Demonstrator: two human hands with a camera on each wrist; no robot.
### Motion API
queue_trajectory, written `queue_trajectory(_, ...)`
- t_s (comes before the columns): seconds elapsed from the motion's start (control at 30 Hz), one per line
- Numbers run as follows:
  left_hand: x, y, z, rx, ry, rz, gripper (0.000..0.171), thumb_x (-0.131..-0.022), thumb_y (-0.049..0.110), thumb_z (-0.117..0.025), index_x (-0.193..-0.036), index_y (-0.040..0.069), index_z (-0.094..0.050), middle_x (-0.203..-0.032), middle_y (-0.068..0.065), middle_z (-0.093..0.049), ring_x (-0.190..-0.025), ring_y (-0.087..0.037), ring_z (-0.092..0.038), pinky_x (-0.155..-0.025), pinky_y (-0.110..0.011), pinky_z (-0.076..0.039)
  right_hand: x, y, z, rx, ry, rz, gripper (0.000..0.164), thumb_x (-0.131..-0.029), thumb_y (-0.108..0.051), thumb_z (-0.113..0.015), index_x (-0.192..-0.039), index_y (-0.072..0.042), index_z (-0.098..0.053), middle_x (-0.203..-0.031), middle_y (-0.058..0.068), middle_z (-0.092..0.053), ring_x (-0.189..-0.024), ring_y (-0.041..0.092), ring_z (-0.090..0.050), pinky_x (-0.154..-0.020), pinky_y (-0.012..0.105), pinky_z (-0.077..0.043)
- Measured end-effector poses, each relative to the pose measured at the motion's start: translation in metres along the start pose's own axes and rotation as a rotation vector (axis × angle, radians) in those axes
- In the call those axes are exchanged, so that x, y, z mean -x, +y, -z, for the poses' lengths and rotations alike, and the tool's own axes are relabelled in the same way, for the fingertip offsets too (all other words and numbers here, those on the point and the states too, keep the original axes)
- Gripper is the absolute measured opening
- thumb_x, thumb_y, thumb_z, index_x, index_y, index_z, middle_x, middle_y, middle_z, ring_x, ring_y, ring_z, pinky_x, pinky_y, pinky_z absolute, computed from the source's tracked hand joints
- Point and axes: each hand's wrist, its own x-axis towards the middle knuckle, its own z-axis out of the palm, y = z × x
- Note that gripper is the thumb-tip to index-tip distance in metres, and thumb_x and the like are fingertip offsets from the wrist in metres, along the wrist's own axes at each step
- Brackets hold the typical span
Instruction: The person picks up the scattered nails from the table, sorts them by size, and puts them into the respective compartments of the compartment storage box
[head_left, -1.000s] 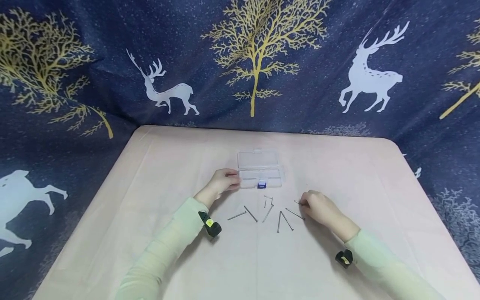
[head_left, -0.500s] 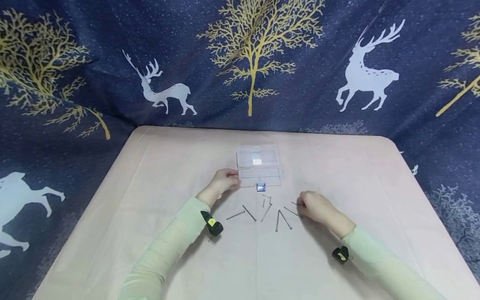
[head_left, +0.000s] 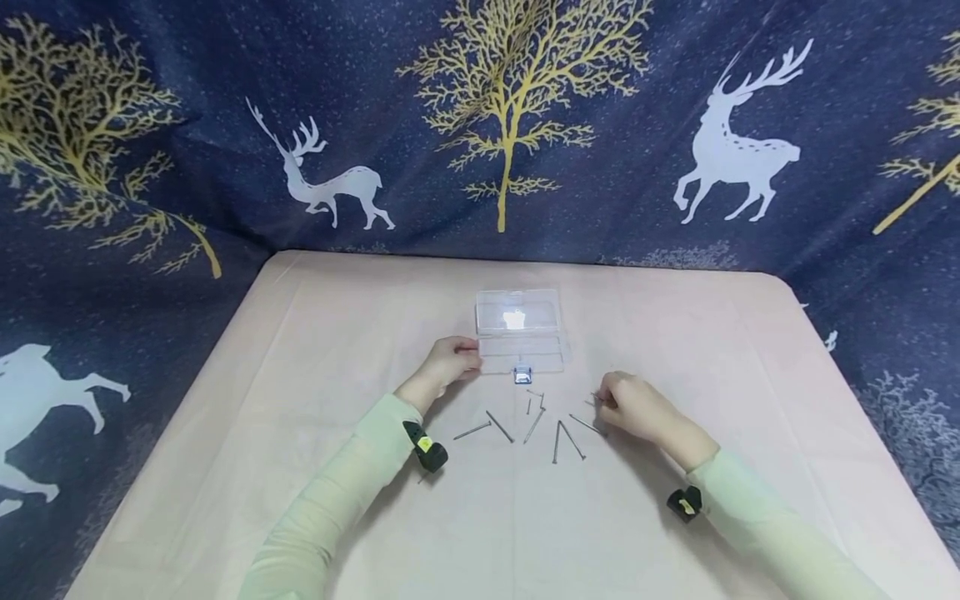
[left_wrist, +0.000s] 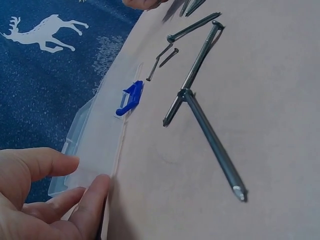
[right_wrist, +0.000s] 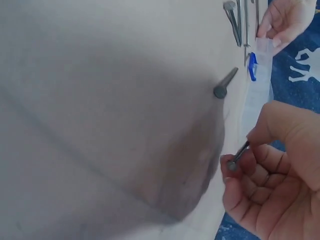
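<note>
My left hand (head_left: 448,364) grips the left end of an open clear plastic box (left_wrist: 97,150), its thumb and fingers on either side of the end. The box's hinged lid (head_left: 491,312) lies back, away from me, and a blue latch (left_wrist: 131,98) juts from the front wall. To the right of the box, my right hand (head_left: 637,408) pinches a steel nail (right_wrist: 239,155) between thumb and fingertips, its head showing. Just left of that hand, another nail (head_left: 587,425) lies on the table.
In front of the box lie several loose nails: two long ones meet in a V (head_left: 562,442), another long nail (head_left: 500,427) rests at the left, and a small nail (left_wrist: 169,57) is near the latch. Behind the pale-covered table (head_left: 360,292) hangs a dark blue deer-print cloth (head_left: 585,225).
The box's lid has tipped farther back and its blue latch now leans outward. My right hand has risen slightly with the nail in its fingers. My left hand stays at the box's end.
</note>
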Motion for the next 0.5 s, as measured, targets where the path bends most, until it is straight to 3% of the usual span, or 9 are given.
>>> queue_trajectory(0.2, 0.0, 0.003, 0.001, 0.007, -0.015, 0.023, 0.044, -0.086, -0.007, -0.058, -0.129, -0.008, -0.049, -0.121, -0.026, -0.057, -0.102, -0.033, -0.064, -0.084, -0.03, -0.059, -0.005, 0.004, 0.007, -0.035, 0.069, 0.033, 0.009, -0.076, 0.0, -0.065, -0.084, 0.001, -0.06, -0.074, 0.005, -0.059, -0.068, 0.015, -0.054, -0.063, 0.031, -0.054)
queue_trajectory(0.37, -0.002, 0.003, 0.002, -0.009, -0.033, 0.032, 0.044, -0.087, -0.004, -0.058, -0.13, -0.007, -0.049, -0.121, -0.025, -0.057, -0.106, -0.033, -0.062, -0.086, -0.029, -0.058, -0.011, 0.008, 0.01, -0.185, 0.077, 0.015, 0.008, -0.077, 0.005, -0.062, -0.085, 0.002, -0.062, -0.08, 0.009, -0.065, -0.075, 0.019, -0.059, -0.07, 0.034, -0.056)
queue_trajectory(0.5, -0.002, 0.0, 0.004, -0.015, -0.042, 0.035, 0.044, -0.086, -0.004, -0.059, -0.129, -0.007, -0.049, -0.12, -0.025, -0.057, -0.107, -0.034, -0.061, -0.086, -0.03, -0.058, -0.015, 0.01, 0.007, -0.299, 0.091, -0.015, 0.01, -0.079, 0.007, -0.061, -0.087, 0.002, -0.064, -0.084, 0.011, -0.068, -0.079, 0.02, -0.061, -0.073, 0.029, -0.057)
